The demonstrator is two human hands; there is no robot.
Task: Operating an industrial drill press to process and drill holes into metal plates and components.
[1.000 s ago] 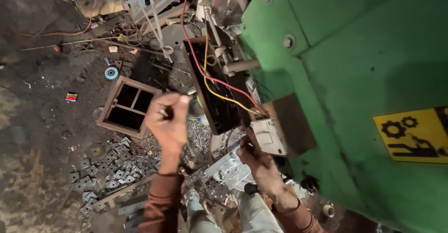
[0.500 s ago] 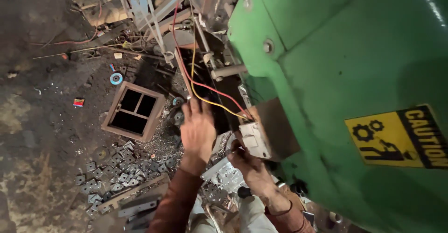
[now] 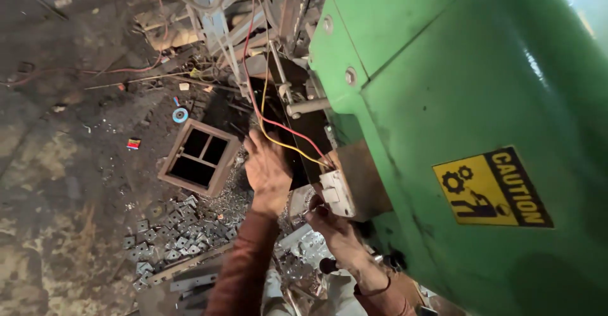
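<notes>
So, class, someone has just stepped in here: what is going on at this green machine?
A person stands at a large green machine. The left hand reaches toward the dark opening where the red and yellow wires run. The right hand rests at the white switch box on the machine's side. Small stamped metal pieces litter the floor beside a small wooden frame.
</notes>
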